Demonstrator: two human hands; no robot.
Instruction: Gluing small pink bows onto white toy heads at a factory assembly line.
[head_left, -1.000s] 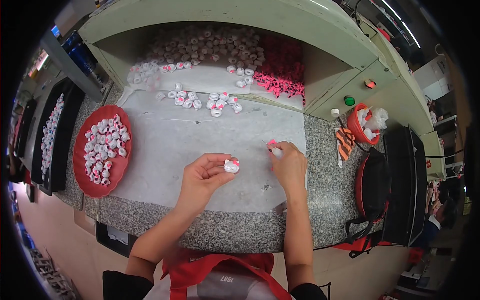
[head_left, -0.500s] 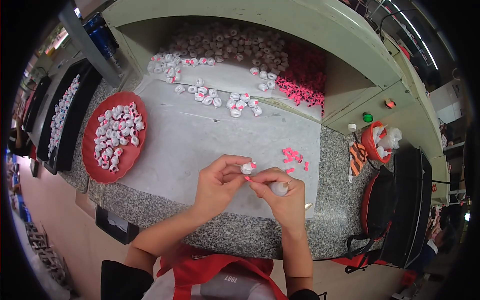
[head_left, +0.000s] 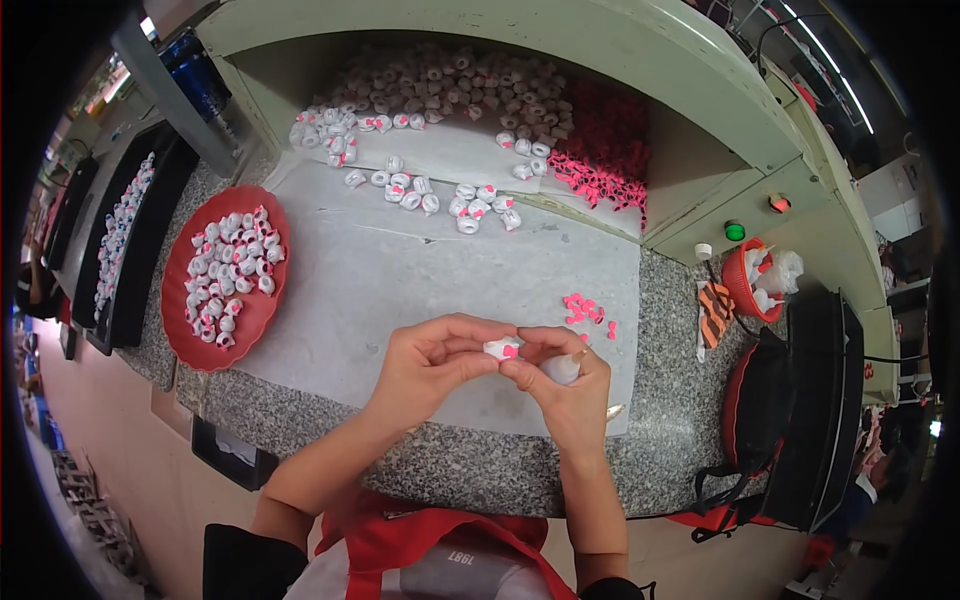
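Over the near part of the paper sheet, my left hand (head_left: 430, 365) pinches a small white figurine head (head_left: 498, 349) between thumb and fingers. A pink bow (head_left: 510, 351) sits against its right side. My right hand (head_left: 560, 385) meets the left at this piece, with thumb and index fingertip pressed to the bow side. Tucked inside the curled right fingers is a small translucent white squeeze bottle (head_left: 562, 370). Several loose pink bows (head_left: 583, 310) lie on the paper just beyond my right hand.
A red scalloped tray (head_left: 180, 330) holds many white heads at left. More white heads (head_left: 480, 205) and a pile of pink bows (head_left: 600, 180) fill the shelf area ahead. At right stand a red cup (head_left: 738, 285) with bottles and a black bin (head_left: 815, 420).
The pink bow, held apart below the white head before, is now against it. My hands have come together around the head, and the right fingertips touch it.
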